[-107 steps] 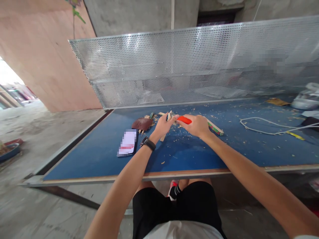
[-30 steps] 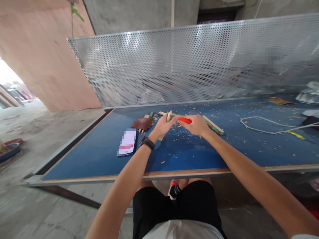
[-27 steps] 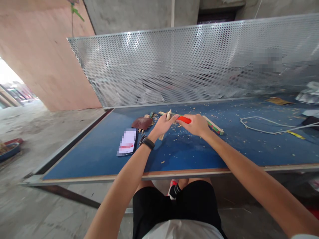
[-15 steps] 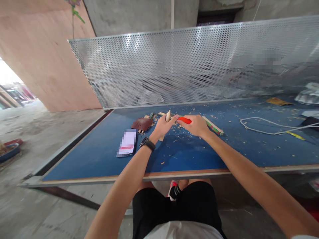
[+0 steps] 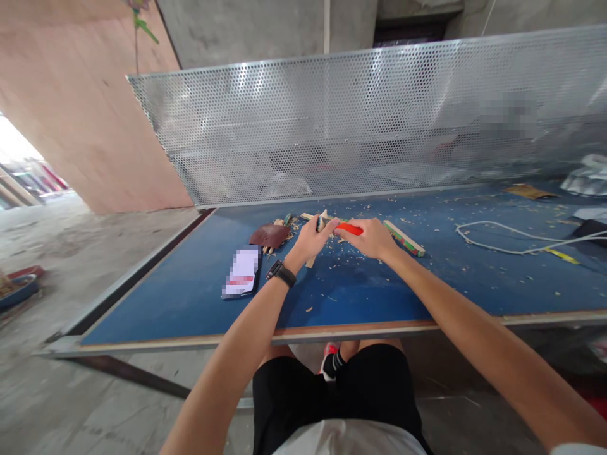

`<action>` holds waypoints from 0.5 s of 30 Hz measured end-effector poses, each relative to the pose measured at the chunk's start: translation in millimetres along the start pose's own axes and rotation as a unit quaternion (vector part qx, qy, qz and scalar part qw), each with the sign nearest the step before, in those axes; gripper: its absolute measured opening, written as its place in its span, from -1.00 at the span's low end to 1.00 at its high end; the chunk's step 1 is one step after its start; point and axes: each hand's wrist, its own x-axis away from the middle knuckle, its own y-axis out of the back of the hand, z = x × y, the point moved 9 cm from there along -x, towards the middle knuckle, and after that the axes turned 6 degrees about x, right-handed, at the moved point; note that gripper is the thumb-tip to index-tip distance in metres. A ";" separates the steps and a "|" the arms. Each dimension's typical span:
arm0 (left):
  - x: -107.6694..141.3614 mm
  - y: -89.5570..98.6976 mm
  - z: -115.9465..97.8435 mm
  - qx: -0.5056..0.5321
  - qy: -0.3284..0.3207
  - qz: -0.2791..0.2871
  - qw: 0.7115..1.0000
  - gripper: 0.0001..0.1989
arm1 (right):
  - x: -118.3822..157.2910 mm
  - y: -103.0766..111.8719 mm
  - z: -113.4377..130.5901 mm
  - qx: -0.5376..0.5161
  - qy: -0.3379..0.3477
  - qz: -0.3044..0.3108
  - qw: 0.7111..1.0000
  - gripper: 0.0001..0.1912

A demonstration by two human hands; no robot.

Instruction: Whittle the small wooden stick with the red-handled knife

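Observation:
My left hand (image 5: 312, 239) is closed around a pale wooden stick (image 5: 310, 261), whose lower end sticks out below the palm and whose tip shows above the fingers. Fingers of my right hand (image 5: 374, 238) wrap the orange handle of a knife (image 5: 349, 229); its blade lies against the wood near my left thumb, though the contact is too small to make out. Right of my right hand lies a wooden strip with green and red sides (image 5: 404, 238). A brown, leaf-shaped piece (image 5: 270, 236) rests over some sticks to the left.
A phone (image 5: 242, 272) lies on the blue table (image 5: 165, 297), left of my left wrist. Wood shavings are scattered about. On the right are a white cable (image 5: 512, 248), a yellow strip (image 5: 562, 256) and a brown packet (image 5: 530, 191). A perforated metal panel (image 5: 332, 126) stands behind.
The knife blade has come over the top of the wood in my left hand. The stick has tilted slightly, its lower end shifting a little right. Both hands keep their grip.

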 end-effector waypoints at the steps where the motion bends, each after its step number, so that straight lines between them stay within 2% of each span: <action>1: -0.4 0.7 -0.9 0.000 0.001 -0.002 1.000 -0.57 | 0.3 1.7 0.9 0.013 -0.002 -0.008 1.000 -0.32; 7: -0.4 1.7 1.8 0.014 0.033 -0.008 0.999 -0.55 | 4.3 12.3 6.5 0.125 -0.006 -0.066 0.990 -0.31; 15: -1.0 1.3 5.6 0.008 0.039 -0.030 0.999 -0.54 | 4.9 14.9 9.9 0.133 -0.013 -0.079 0.988 -0.31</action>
